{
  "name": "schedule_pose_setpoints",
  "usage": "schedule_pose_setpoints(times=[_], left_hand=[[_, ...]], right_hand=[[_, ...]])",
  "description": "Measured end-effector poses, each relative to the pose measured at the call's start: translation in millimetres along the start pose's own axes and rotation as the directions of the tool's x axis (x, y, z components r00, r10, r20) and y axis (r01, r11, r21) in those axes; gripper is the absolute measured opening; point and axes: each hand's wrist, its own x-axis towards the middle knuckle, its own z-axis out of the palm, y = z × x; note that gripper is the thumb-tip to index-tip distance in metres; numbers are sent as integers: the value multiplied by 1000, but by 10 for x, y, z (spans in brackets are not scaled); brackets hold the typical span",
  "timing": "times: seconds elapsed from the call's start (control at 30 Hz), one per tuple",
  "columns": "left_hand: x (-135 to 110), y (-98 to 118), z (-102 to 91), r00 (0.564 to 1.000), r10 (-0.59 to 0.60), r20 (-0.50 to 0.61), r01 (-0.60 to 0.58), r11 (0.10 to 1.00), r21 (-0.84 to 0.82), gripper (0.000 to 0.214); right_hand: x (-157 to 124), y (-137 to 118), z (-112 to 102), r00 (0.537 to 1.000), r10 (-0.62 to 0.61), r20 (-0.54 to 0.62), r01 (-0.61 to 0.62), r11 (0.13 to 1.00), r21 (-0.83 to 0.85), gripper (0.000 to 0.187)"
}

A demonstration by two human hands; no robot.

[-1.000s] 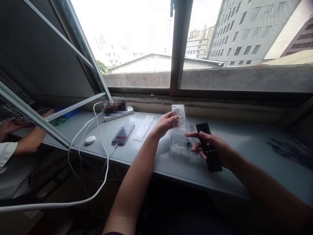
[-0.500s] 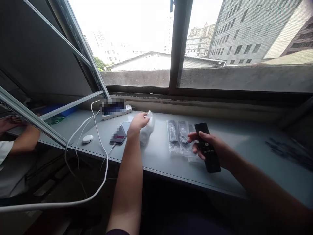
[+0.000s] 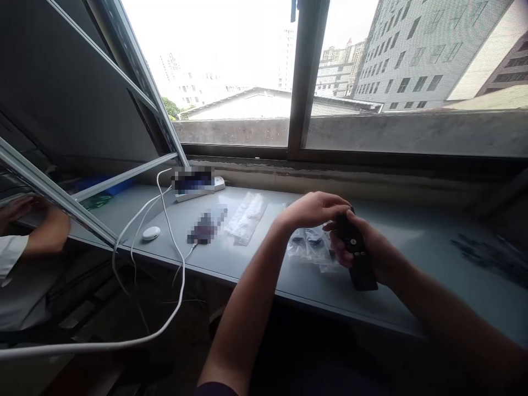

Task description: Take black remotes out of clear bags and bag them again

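A black remote control (image 3: 363, 269) is tilted above the table, with my right hand (image 3: 377, 247) closed around its side. My left hand (image 3: 315, 210) reaches across from the left, its fingers closed on the top end of the same remote; its fingertips are partly hidden. Beneath and behind my hands lie clear plastic bags (image 3: 307, 250) with dark remotes in them, partly covered by my left hand and forearm. Further left a flat clear plastic bag (image 3: 246, 220) rests on the table.
A blurred phone (image 3: 208, 223) on a cable, a white round device (image 3: 150, 234) and a power strip (image 3: 193, 193) are on the table's left. White cables hang over the front edge. Dark items (image 3: 487, 256) lie far right. Behind the metal frame, another person's arm (image 3: 47, 231) shows.
My left hand has let go of the plastic bag, which now lies flat, and moved right to the top of the remote. My right hand still holds the remote, its fingers more tightly closed.
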Motion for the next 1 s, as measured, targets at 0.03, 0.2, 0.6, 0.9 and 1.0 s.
schedule_pose_setpoints(times=[0.03, 0.2, 0.6, 0.9, 1.0], left_hand=[[39, -38, 17, 1000, 17, -13, -18, 1000, -13, 31], [143, -258, -34, 997, -3, -82, -14, 977, -211, 36], [-102, -819, -380, 705, -214, -676, 403, 905, 134, 38], [-131, -996, -329, 717, -161, -678, 525, 764, 374, 42], [-118, -1016, -314, 731, -152, -666, 509, 771, 383, 42]], right_hand=[[2, -9, 1, 1000, -9, -4, 9, 1000, 8, 50], [-5, -55, 15, 998, 49, -39, -46, 997, 69, 51], [-13, -111, -2, 999, 53, 2, -53, 992, 118, 38], [61, -102, -138, 981, 118, -157, -78, 969, 236, 26], [57, -132, -76, 972, 116, -206, -54, 957, 285, 26]])
